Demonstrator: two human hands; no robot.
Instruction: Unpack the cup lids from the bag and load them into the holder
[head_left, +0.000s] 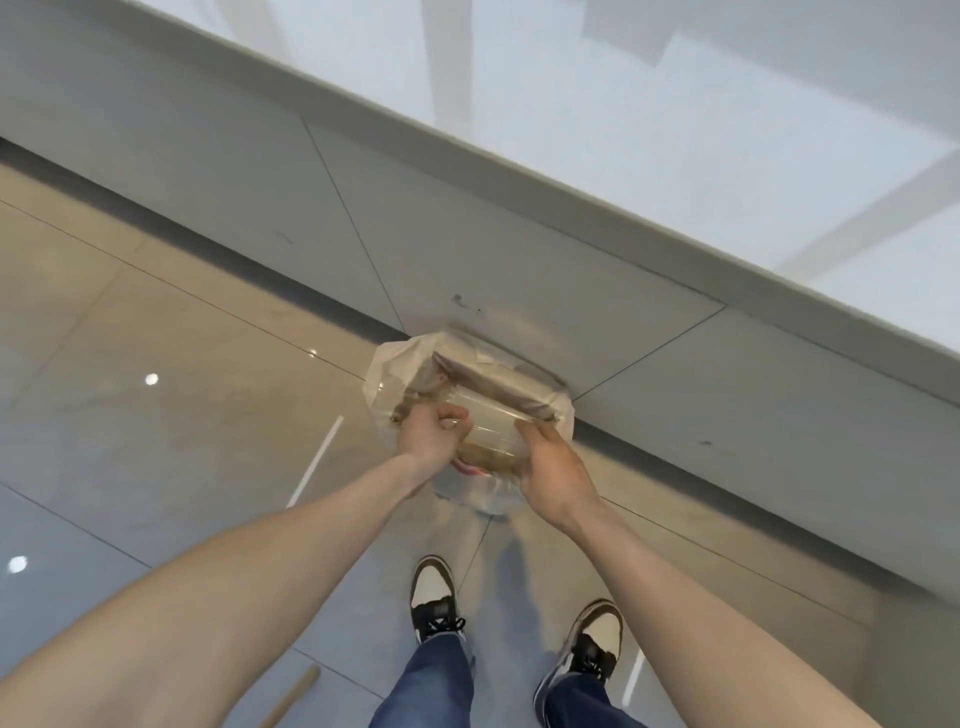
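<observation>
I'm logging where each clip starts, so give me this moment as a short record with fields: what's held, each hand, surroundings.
held item: clear plastic bag with a stack of see-through lids inside, blurred
left hand: grip closed on the bag's near left side
right hand: grip closed on the bag's near right side
bag position: held in the air in front of the counter
holder: not in view
floor: glossy tiles
person: standing, dark and white shoes

Glossy beige tiled floor (156, 332) with light reflections below a grey-panelled counter (519, 249), pale top.
</observation>
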